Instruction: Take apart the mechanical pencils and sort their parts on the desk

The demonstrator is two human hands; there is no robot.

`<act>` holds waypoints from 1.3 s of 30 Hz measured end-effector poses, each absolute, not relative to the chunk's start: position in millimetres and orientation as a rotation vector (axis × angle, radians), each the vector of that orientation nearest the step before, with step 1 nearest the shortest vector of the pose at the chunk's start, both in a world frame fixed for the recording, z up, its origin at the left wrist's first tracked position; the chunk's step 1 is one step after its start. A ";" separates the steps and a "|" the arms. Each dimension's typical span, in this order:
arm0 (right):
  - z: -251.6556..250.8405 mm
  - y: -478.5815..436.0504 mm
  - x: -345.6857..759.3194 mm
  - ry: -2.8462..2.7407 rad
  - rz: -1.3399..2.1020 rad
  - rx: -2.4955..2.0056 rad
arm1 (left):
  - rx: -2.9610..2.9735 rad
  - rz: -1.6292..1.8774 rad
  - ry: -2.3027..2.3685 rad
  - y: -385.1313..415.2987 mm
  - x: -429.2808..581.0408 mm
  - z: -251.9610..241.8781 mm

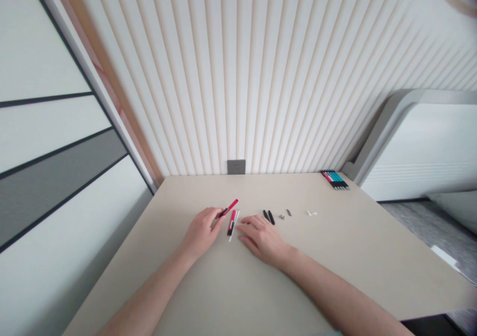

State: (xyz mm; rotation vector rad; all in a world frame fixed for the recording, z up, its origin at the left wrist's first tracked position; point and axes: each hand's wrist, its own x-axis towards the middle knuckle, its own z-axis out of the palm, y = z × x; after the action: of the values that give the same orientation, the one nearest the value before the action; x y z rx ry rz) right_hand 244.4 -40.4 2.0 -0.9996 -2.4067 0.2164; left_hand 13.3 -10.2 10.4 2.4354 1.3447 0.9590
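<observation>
Across the beige tabletop (335, 256), my left hand (201, 232) pinches a red pen barrel (229, 208), while my right hand (261, 239) lies open just beside a second red piece (231, 222) and a white strip (234, 229). Small black parts (269, 217) sit spaced in a row, apparently to keep each easy to pick out, and a packed set of pens (334, 179) lies at the far edge.

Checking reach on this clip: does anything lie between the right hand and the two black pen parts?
Nothing visible does: the two black pen parts lie just beyond the right hand, with no object between them.
</observation>
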 end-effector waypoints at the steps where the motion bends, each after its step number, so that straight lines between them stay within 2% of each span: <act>1: 1.5 -40.7 243.0 -2.428 0.195 -0.989 | 2.436 0.941 1.357 -9.5 12.9 9.8; 9: 9.8 -32.7 257.8 -2.356 0.043 -1.152 | 2.442 0.877 1.334 -8.5 13.6 8.7; 18: 17.1 6.3 325.8 -2.023 -0.152 -1.786 | 2.476 0.825 1.316 -9.9 12.5 11.7; 21: 14.7 13.7 339.6 -1.964 -0.148 -1.870 | 2.475 0.856 1.316 -10.5 13.4 13.1; 24: 12.2 9.7 330.8 -2.020 -0.121 -1.701 | 2.465 0.882 1.352 -10.3 13.6 13.5; 31: 9.8 -25.8 254.9 -2.453 0.031 -0.983 | 2.452 0.863 1.424 -8.7 12.5 9.8; 39: 2.3 -30.9 238.9 -2.570 0.020 -0.812 | 2.468 0.855 1.369 -8.8 13.1 8.5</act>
State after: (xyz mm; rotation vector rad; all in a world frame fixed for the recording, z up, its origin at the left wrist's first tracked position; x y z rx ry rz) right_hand 238.9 -30.9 2.3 -0.8117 -2.5697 0.0199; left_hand 13.1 -8.8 8.5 2.4681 1.3689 0.8551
